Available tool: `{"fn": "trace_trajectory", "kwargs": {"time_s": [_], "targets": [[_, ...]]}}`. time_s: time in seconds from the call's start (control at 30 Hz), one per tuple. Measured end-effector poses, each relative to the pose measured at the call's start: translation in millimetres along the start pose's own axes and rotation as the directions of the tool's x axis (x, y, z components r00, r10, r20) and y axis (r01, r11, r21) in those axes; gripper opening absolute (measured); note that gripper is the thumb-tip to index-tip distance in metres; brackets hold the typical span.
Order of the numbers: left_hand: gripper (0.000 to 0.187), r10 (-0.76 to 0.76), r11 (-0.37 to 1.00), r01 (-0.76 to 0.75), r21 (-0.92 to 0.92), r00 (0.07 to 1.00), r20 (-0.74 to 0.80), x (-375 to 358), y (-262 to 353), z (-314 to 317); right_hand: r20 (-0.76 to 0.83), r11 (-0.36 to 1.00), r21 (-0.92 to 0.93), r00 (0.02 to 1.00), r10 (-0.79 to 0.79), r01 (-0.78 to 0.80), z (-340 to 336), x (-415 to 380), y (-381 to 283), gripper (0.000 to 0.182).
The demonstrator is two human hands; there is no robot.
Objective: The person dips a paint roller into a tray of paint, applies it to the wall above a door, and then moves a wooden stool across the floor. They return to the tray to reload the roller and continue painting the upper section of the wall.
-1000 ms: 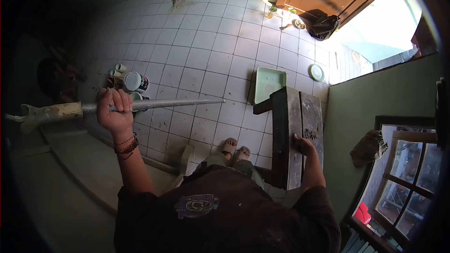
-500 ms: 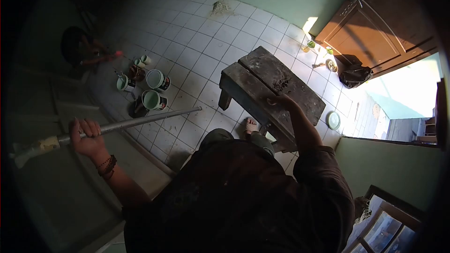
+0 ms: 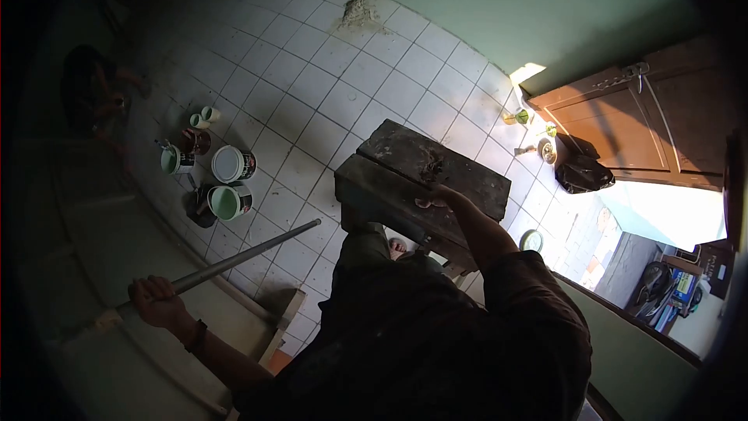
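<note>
My left hand (image 3: 158, 302) is wrapped round a long grey metal pole (image 3: 241, 256) near its lower-left end, where a pale wrapping shows dimly. The pole slants up to the right over the tiled floor. My right hand (image 3: 438, 197) rests on the near edge of a dark, worn wooden bench (image 3: 389, 157), its fingers bent at the gap between two planks. A dark dry clump lies on the bench top beside this hand. One of my knees is against the bench's left end.
Paint buckets (image 3: 229, 203) and small cups stand on the floor at left. Another person (image 3: 86, 90) crouches at the far left in shadow. A round lid (image 3: 531, 242), a black bag (image 3: 580, 171) and a brown door (image 3: 623, 121) are at right.
My left hand and the pole have moved lower in view. My knee has risen to the bench. The view has shifted, and the other person's arm is drawn in or lowered.
</note>
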State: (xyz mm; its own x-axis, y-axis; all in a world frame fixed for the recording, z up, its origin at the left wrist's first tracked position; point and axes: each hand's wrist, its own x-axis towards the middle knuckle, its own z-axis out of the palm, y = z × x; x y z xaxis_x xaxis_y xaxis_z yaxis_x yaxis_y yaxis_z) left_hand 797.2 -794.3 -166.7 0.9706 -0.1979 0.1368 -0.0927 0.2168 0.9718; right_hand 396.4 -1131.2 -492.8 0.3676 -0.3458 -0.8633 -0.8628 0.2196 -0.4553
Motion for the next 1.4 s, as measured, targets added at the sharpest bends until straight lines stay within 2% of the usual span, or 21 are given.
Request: {"fn": "trace_trajectory", "kwargs": {"time_s": [0.13,0.23,0.27,0.33,0.4,0.47,0.5,0.53,0.57,0.6,0.7,0.77,0.83,0.9,1.0,1.07,1.13,1.2,1.3,1.33,1.4], "targets": [[0.029,-0.021,0.985,0.028,0.168,0.999,-0.041,38.6,-43.7,60.0,-0.013,0.996,0.046,0.997,0.082,-0.081,-60.2,70.3,-49.7,0.075],[0.029,-0.044,0.965,0.105,0.239,0.968,-0.248,60.8,-73.1,102.3,-0.12,0.998,0.053,0.992,-0.023,0.029,-88.6,167.1,-35.1,0.071],[0.029,-0.048,0.961,0.11,0.252,0.969,-0.242,68.4,-84.2,109.0,-0.144,1.0,0.006,0.989,-0.015,0.016,-100.4,194.3,-32.2,0.071],[0.029,-0.081,0.961,0.071,0.268,0.996,0.028,80.2,-100.1,115.6,-0.159,1.0,-0.028,0.987,0.002,-0.006,-122.5,238.3,-33.3,0.071],[0.027,-0.1,0.955,0.085,0.285,0.994,0.039,87.7,-114.5,131.9,-0.238,0.998,-0.067,0.971,-0.007,-0.009,-140.8,278.0,-32.5,0.067],[0.027,-0.115,0.956,0.191,0.224,0.943,-0.313,96.3,-127.8,145.9,-0.227,0.99,-0.135,0.974,0.018,-0.05,-147.9,303.6,-33.3,0.063],[0.027,-0.115,0.956,0.184,0.23,0.952,-0.285,99.9,-133.2,145.8,-0.217,0.97,-0.229,0.976,0.035,-0.085,-149.4,315.1,-32.7,0.061],[0.026,-0.164,0.933,0.197,0.302,0.978,-0.13,103.2,-138.1,142.7,-0.227,0.976,-0.199,0.973,0.044,-0.09,-145.8,325.5,-31.0,0.061],[0.026,-0.222,0.907,0.194,0.374,0.975,0.032,109.7,-144.2,140.1,-0.259,0.939,-0.34,0.965,-0.035,-0.058,-139.2,334.2,-29.2,0.058],[0.026,-0.212,0.891,0.184,0.415,0.977,0.022,113.9,-151.6,142.5,-0.287,0.879,-0.474,0.952,-0.105,-0.045,-135.1,341.1,-23.2,0.056],[0.034,-0.217,0.859,0.24,0.452,0.971,-0.103,119.8,-172.7,154.5,-0.298,0.932,-0.348,0.954,-0.006,-0.103,-121.7,361.6,-1.7,0.067],[0.028,-0.29,0.853,0.235,0.465,0.956,0.048,126.9,-169.5,142.7,-0.277,0.936,-0.328,0.96,0.03,-0.124,-102.7,367.3,14.7,0.07],[0.022,-0.357,0.848,0.239,0.472,0.917,0.177,132.4,-175.0,150.4,-0.294,0.922,-0.361,0.955,0.03,-0.14,-88.9,365.5,28.4,0.068],[0.023,-0.379,0.816,0.26,0.517,0.915,0.137,133.3,-177.2,156.5,-0.327,0.935,-0.321,0.944,0.04,-0.151,-69.8,352.1,40.0,0.065],[0.029,-0.355,0.794,0.246,0.557,0.93,0.095,119.0,-197.9,184.9,-0.559,0.953,-0.258,0.829,-0.014,-0.158,-64.9,330.9,35.6,0.05],[0.036,-0.337,0.78,0.229,0.582,0.938,0.084,109.7,-209.4,204.8,-0.616,0.99,-0.128,0.787,-0.039,-0.052,-55.0,297.4,30.8,0.039],[0.03,-0.391,0.844,0.176,0.506,0.848,0.358,101.9,-214.2,216.9,-0.432,0.99,-0.037,0.895,0.11,-0.139,-59.6,240.3,6.5,0.035],[0.034,-0.364,0.858,0.093,0.506,0.804,0.471,87.9,-204.6,235.2,-0.472,0.984,0.143,0.866,0.166,-0.111,-29.8,205.2,15.6,0.026],[0.034,-0.25,0.961,0.09,0.261,0.683,0.687,79.0,-185.2,241.3,-0.57,0.978,0.192,0.82,0.046,0.078,24.6,161.8,45.4,0.03],[0.034,-0.237,0.966,0.086,0.242,0.664,0.71,72.9,-173.7,244.6,-0.563,0.978,0.202,0.823,0.077,0.046,31.1,131.5,40.6,0.033],[0.032,-0.102,0.989,0.149,0.01,0.629,0.77,51.0,-150.0,249.9,-0.63,0.97,0.16,0.776,-0.043,0.184,59.1,96.3,53.0,0.034]]}}
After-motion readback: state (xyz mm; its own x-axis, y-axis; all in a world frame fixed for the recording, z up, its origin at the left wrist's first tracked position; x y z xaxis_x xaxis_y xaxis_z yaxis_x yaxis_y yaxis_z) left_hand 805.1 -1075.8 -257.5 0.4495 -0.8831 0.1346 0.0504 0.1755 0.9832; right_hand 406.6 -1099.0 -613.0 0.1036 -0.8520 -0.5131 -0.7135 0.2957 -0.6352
